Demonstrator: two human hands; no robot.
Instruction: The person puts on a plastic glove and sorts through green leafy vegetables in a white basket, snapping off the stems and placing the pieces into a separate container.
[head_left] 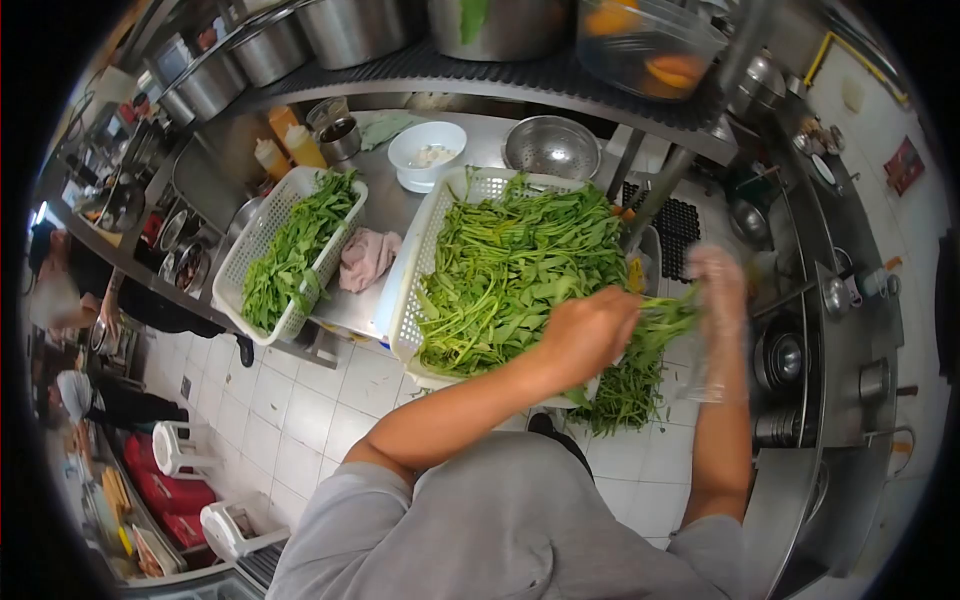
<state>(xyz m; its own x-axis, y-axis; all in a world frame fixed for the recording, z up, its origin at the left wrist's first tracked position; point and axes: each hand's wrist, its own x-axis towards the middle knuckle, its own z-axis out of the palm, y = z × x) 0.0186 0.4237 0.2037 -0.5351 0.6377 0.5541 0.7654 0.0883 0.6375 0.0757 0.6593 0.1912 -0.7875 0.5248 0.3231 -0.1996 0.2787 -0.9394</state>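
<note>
A bunch of leafy green stems (665,322) stretches between my two hands at the right of the large basket. My left hand (592,335), bare, has its fingers closed at the left end of the bunch. At the other end my right hand (717,290), in a clear plastic glove, is smeared by motion, so its fingers are unclear. The large white basket (408,300) is heaped with leafy greens (520,270). Below the bunch lie more cut greens (622,398), low down near the floor.
A smaller white basket (235,265) of greens, a pink cloth (370,260), a white bowl (427,150) and a metal colander (552,148) are on the counter. A shelf with pots (360,30) overhangs it. Other people (75,290) stand at far left, near white stools (180,448).
</note>
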